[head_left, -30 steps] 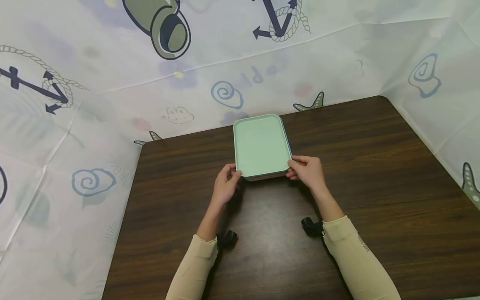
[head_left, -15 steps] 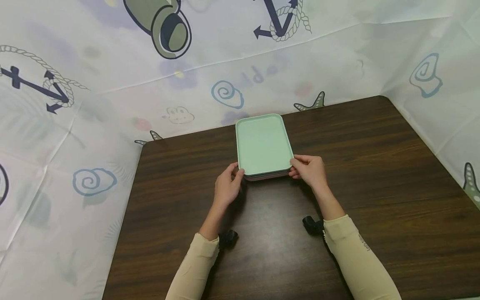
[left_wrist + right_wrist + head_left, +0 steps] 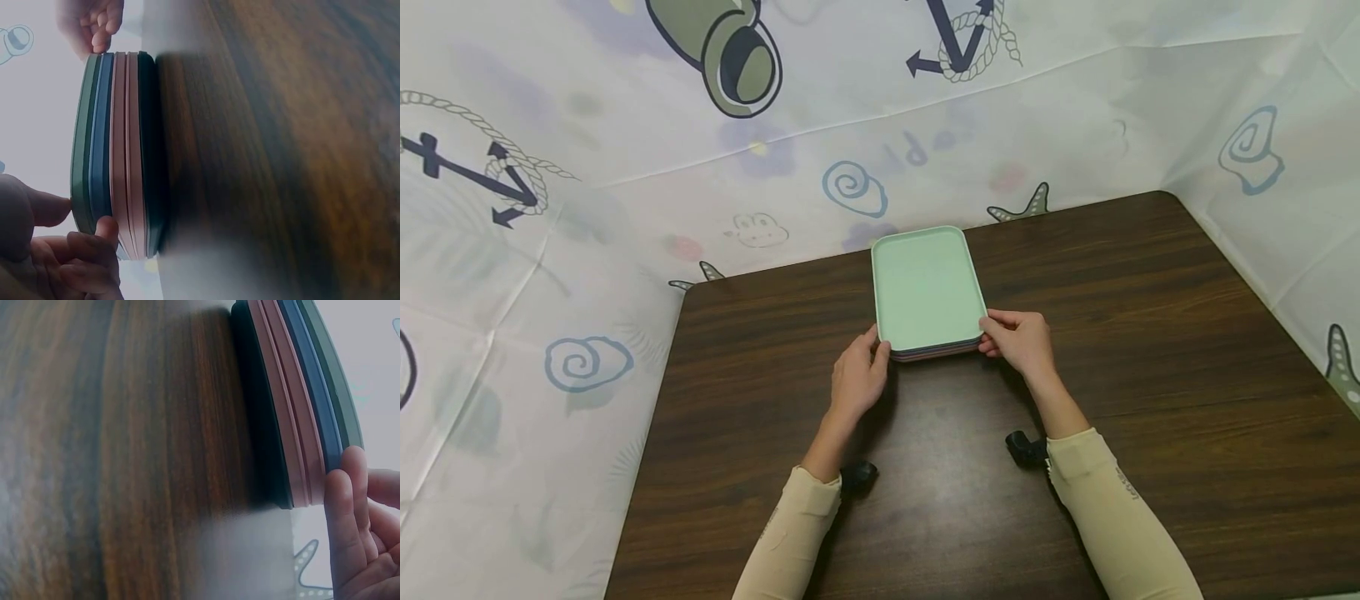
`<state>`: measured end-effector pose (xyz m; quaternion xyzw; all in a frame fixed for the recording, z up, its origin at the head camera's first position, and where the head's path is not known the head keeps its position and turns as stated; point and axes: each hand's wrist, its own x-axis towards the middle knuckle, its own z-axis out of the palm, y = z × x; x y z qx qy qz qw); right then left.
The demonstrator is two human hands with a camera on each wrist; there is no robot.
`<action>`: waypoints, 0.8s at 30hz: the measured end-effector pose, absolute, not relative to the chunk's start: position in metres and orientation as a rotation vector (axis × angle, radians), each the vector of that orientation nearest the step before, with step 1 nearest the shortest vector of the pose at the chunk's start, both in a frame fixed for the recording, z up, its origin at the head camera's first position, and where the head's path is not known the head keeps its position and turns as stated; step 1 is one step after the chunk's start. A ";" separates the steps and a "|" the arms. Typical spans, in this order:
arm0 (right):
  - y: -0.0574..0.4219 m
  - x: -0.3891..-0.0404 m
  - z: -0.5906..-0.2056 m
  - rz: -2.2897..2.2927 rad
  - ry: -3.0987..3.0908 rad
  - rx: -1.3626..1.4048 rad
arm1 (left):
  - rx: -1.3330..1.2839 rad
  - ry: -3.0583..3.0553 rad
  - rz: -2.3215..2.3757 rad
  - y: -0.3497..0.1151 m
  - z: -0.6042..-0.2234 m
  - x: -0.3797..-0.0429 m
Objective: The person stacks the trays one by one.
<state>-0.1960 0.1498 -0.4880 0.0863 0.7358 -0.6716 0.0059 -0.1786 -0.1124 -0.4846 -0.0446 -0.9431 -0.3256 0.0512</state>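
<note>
A light green rectangular tray [image 3: 928, 287] tops a stack of trays near the table's back edge. Seen from the side in the left wrist view, a blue tray [image 3: 101, 144] lies beneath it, then two pink trays [image 3: 127, 156] and a dark tray [image 3: 151, 156] at the bottom. At the near left corner, my left hand [image 3: 857, 375] pinches the green tray, thumb at the upper rim and a fingertip against the stack's side. My right hand [image 3: 1021, 340] pinches its near right corner, thumb on top and fingertips along the side.
The stack stands on a dark wood-grain table [image 3: 1150, 375]. A pale patterned cloth [image 3: 715, 167] hangs behind the table and along its sides. Black wrist cameras sit at both sleeve cuffs.
The green tray has shifted slightly right, covering the blue edge that showed at its right side. My left hand has moved a little right along with it; the right hand barely moved.
</note>
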 end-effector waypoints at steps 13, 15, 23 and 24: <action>0.149 -0.196 -0.489 -2.052 2.392 0.232 | -0.139 -2.917 -0.950 -0.109 -0.486 -0.178; 0.149 -0.196 -0.490 -2.047 2.398 0.220 | -0.136 -2.915 -0.952 -0.109 -0.486 -0.177; 0.149 -0.196 -0.491 -2.052 2.389 0.216 | -0.141 -2.916 -0.959 -0.110 -0.488 -0.177; 0.149 -0.196 -0.491 -2.052 2.389 0.216 | -0.144 -2.919 -0.962 -0.110 -0.488 -0.177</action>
